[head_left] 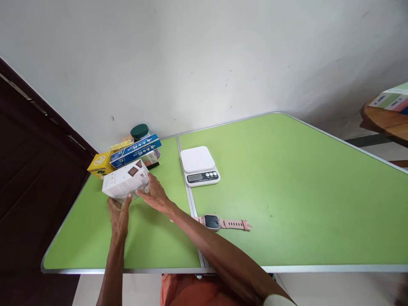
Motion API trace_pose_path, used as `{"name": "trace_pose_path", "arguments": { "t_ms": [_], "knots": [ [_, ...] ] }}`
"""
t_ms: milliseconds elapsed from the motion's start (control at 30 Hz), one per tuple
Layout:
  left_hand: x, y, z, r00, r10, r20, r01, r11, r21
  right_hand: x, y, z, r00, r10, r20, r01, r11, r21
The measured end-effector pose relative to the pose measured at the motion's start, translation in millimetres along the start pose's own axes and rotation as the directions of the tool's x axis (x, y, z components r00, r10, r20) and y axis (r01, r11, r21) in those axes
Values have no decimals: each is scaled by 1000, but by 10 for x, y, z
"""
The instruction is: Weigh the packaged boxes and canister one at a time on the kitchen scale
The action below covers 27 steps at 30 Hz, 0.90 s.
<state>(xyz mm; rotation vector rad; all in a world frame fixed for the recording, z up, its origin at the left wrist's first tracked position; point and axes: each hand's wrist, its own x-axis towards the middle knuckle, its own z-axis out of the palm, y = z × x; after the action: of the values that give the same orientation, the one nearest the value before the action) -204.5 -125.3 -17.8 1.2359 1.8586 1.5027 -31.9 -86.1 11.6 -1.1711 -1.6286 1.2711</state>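
Observation:
A white carton (126,180) with small brown pictures on its side is held just above the green table (287,191), at its left part. My left hand (119,214) grips the carton's near lower corner, fingers curled on its edge. My right hand (156,193) presses against the carton's right end, fingers together. Right behind the carton lie a yellow box (100,163), a long blue and white box (135,151) and a jar with a dark green lid (139,131).
A white digital kitchen scale (199,165) stands near the table's middle seam. A pink smartwatch (219,222) lies flat closer to me. A dark wooden door (28,170) is at the left. Another wooden table (387,119) with boxes shows at the right edge.

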Motion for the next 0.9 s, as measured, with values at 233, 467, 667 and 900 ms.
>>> {"name": "trace_pose_path", "arguments": {
  "t_ms": [233,467,667,900],
  "knots": [
    [-463,293,398,974,112,195,-102,993,-58,-373,14,-644,969,-138,-203,129,990,-54],
    [-530,784,1394,904,196,379,-135,974,-182,-547,122,-1700,875,-125,-467,85,991,-107],
    [-482,881,1959,866,273,420,-215,960,-181,-537,327,-2209,854,-44,-519,-14,994,-107],
    [-415,899,1920,835,275,477,-264,960,-90,-529,490,-2309,879,2,-478,1,1000,5]
  ]
}}
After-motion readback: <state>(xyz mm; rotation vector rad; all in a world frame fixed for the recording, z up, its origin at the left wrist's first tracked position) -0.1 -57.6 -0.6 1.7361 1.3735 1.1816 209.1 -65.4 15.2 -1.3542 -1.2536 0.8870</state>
